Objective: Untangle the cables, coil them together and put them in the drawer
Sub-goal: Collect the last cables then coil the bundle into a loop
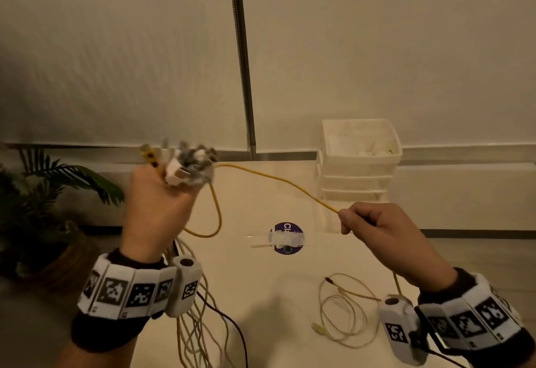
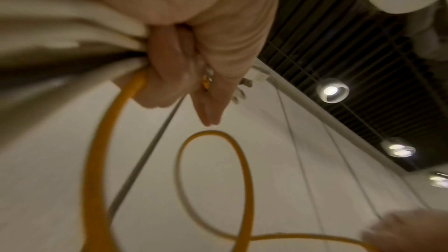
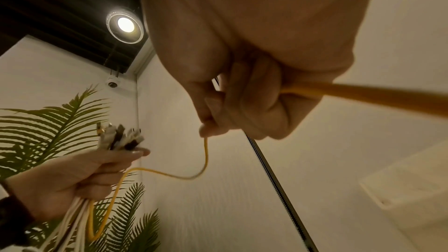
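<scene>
Yellow, thin and round, one long cable (image 1: 278, 178) runs through the air between both hands above the cream tabletop (image 1: 261, 286). The left hand (image 1: 156, 208) is raised and closed in a fist round a bundle of pale and yellow cables (image 1: 191, 324); their grey and white plug ends (image 1: 185, 164) stick up out of the top of the fist, blurred in the head view, and the cords hang down past the wrist over the near edge of the table. A dark cord hangs among them. From the fist the yellow cable drops in a loop, then rises and crosses to the right hand (image 1: 385, 234), whose thumb and forefinger pinch it while the other fingers curl round it; the rest trails down behind that wrist. In the right wrist view the same loop sags between the two hands (image 3: 189, 176).

A loose coil of thin cream cable with a gold plug (image 1: 345, 318) lies flat on the table near the right wrist, apart from the bundle. A white plastic drawer unit (image 1: 359, 161) stands at the far right of the table, its top tray open. A round purple sticker (image 1: 287, 238) with white tape across it sits mid-table. A green palm plant in a woven basket (image 1: 46, 202) stands left of the table.
</scene>
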{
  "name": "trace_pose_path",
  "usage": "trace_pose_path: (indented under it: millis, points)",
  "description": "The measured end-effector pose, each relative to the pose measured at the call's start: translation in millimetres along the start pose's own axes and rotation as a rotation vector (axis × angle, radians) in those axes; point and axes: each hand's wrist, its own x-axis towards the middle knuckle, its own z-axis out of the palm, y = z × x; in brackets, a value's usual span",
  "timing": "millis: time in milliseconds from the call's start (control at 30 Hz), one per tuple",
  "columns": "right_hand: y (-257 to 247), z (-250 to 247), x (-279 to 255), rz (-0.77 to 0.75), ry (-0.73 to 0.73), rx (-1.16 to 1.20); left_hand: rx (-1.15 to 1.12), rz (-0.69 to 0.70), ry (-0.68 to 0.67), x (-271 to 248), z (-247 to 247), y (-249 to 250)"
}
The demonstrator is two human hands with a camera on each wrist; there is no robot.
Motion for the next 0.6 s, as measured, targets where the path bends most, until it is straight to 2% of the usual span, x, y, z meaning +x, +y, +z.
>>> trace_pose_path:
  millis: [67, 133, 200, 300, 433, 500, 600]
  points:
    - [-5, 3, 1, -0.021, -0.026, -0.009, -0.062, 0.141, -0.272, -9, 11, 15]
    - [-14, 9, 2, -0.051, -0.067, 0.0, -0.107, 0.211, -0.528, -21, 32, 27]
    - [-20, 13, 4, -0.074, -0.112, 0.041, -0.03, 0.248, -0.656, -30, 56, 32]
    - [-24, 14, 8, -0.067, -0.177, 0.112, 0.0, 0.276, -0.611, -40, 79, 31]
    - [-25, 12, 3, 0.007, -0.257, 0.24, 0.023, 0.266, -0.51, -34, 77, 22]
    - [-23, 11, 1, 0.025, -0.246, 0.266, 0.008, 0.145, -0.446, -26, 74, 17]
    - [-14, 6, -1, 0.065, -0.235, 0.33, -0.044, -0.066, -0.21, -7, 63, 0]
